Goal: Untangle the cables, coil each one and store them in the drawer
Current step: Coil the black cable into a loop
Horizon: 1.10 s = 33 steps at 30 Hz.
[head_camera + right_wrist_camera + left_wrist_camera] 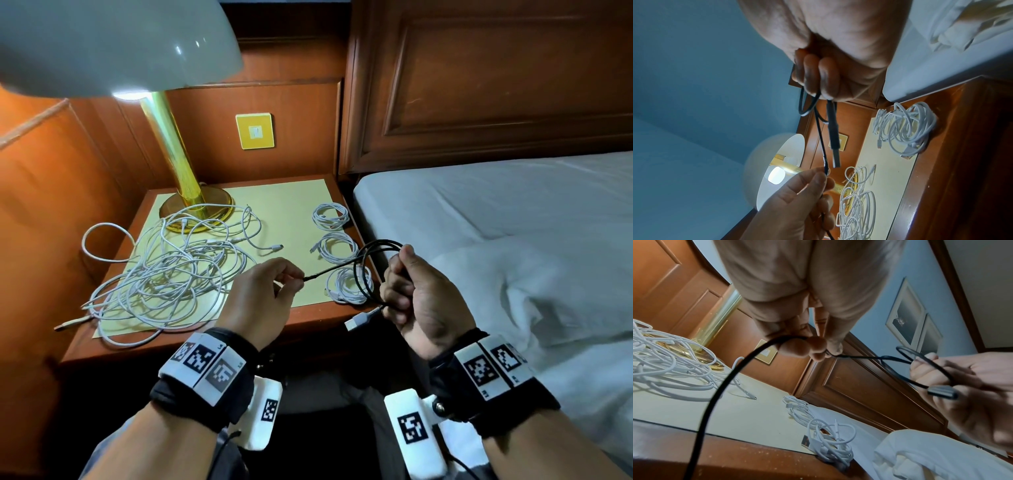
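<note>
- Right hand (416,291) is hovering over the near right corner of the worktop (308,317), beside the bed (496,212); its grip is closing as a fist round a black cable (368,270), thumb on top, fingers curling under.
- Left hand (263,294) is sitting level with it, over the worktop's front edge; its grip is narrow, thumb and fingertips pinching the free run of the same cable.
- Black cable is forming a loose upright coil of two or three loops at the right fist; a straight stretch is running leftward and slightly down to the left pinch.
- In the left wrist view the cable is passing on from the pinch and dropping below the frame.
- USB plug (359,320) is sticking out under the right fist, long axis pointing down and to the left.
- Tangle (164,270) of white cables is lying on the left of the worktop, partly round the lamp (195,209) base.
- Three white coils (330,216) are lying in a row along the right edge.
</note>
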Tool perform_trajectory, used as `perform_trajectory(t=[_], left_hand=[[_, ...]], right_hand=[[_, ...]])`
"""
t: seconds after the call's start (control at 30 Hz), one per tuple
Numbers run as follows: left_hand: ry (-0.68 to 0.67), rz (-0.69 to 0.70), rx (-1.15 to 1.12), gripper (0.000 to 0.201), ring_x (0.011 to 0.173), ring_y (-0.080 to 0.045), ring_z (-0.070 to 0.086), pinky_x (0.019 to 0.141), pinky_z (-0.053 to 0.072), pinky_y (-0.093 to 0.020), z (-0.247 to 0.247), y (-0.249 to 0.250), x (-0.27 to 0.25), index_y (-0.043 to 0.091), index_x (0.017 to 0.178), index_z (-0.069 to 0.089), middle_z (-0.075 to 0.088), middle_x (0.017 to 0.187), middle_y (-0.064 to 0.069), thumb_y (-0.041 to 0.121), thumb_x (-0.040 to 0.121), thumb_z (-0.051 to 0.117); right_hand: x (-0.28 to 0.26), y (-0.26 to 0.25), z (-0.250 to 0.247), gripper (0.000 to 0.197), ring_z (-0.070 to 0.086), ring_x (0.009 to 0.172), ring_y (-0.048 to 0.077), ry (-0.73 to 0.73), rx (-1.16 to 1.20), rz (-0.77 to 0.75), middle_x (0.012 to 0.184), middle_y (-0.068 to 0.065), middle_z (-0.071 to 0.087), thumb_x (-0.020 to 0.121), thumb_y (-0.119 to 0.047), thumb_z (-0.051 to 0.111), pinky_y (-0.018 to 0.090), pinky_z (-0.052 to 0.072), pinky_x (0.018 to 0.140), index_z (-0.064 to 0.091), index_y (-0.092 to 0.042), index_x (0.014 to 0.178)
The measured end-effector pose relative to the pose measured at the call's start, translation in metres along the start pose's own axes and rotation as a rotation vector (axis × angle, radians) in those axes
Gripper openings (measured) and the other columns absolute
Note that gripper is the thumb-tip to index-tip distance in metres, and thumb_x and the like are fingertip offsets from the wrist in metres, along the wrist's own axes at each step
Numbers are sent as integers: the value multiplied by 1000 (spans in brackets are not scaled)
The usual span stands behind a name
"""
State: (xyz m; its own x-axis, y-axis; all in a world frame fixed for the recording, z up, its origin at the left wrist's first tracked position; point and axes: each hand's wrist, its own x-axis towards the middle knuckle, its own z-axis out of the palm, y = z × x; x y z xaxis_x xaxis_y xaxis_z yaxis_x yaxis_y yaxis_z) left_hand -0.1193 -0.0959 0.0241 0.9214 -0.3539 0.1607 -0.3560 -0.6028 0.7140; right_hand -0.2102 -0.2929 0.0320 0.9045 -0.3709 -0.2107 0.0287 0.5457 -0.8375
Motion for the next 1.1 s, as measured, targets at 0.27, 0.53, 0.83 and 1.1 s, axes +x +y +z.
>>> perform_trajectory(t=[0.27,0.53,0.83,1.1], left_hand=[[-143,129,98,11,69,10,55,64,36,-2,-4,-2,-4,25,91,77,63,75,21,20,93,67],[-232,351,-44,5,67,5,58,62,38,-5,-3,15,-13,22,85,75,64,69,17,24,89,73],[-130,200,-244,13,48,-5,46,53,36,-17,-4,6,-7,27,97,61,60,79,16,27,89,72],[-191,172,-150,16,60,-2,54,59,40,-15,4,13,-10,25,90,67,65,73,11,40,94,64]], right_hand=[[0,9,-1,37,37,45,17,59,-247,-274,51,3,45,105,-29,45,23,27,40,60,-14,75],[-4,34,2,26,67,70,3,-84,-1015,-599,73,-11,72,98,-37,53,17,50,68,69,-20,87],[-7,28,18,41,25,45,12,-175,-445,-1,50,-4,30,94,-46,52,17,26,37,49,-13,71],[-12,30,21,39,19,52,14,-189,-310,59,61,-1,23,93,-51,51,25,11,45,50,-27,63]])
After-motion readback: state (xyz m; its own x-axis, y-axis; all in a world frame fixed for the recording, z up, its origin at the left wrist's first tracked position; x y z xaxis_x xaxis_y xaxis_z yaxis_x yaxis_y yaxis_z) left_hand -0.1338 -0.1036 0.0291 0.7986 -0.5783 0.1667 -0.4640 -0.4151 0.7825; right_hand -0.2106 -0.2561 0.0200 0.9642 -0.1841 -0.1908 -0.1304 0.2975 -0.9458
